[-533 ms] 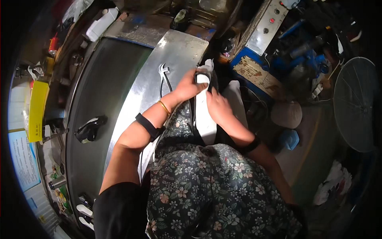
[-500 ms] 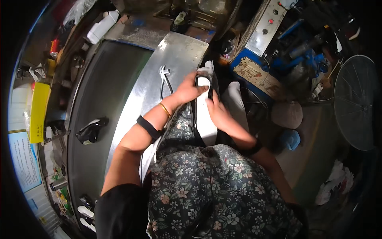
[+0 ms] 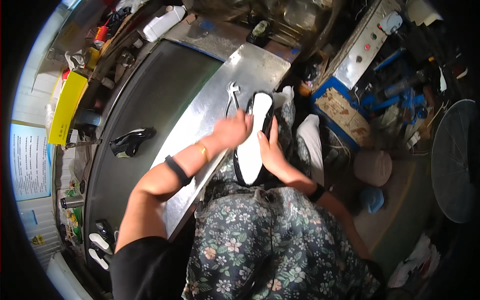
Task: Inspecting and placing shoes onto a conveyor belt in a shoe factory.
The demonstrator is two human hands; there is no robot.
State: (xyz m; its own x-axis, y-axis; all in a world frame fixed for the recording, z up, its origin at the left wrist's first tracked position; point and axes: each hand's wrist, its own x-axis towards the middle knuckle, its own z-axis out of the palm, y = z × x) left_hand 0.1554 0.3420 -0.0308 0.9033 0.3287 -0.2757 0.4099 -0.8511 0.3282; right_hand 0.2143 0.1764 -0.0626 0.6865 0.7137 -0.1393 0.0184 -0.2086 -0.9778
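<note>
The black shoe (image 3: 256, 137) lies over my lap, just right of the metal plate's (image 3: 200, 112) right edge, its white face turned up toward me. Its long axis runs away from my body, leaning a little to the right at the far end. The narrower, rounded end points away from me, toward the far right corner of the plate; the broader end tapers to a point near the waist of my floral apron (image 3: 250, 240). I cannot tell whether the shoe touches the plate.

My right hand (image 3: 271, 153) pinches the shoe's right side, thumb on the white face and fingers along the glossy black wall. My left hand (image 3: 234, 131) is curled at the left side of the shoe's middle, blurred, with the fingertips up against the rim; I cannot tell whether it pinches anything.

On the plate, near its right edge and toward the far end, lie metal pliers (image 3: 232, 92), head pointing to the far edge, one handle running back behind my left hand. Left of the plate, another black shoe (image 3: 132, 142) lies on the dark belt (image 3: 165, 85), nearer the belt's left edge. By the belt's near left end are white-faced shoes (image 3: 101, 243).
</note>
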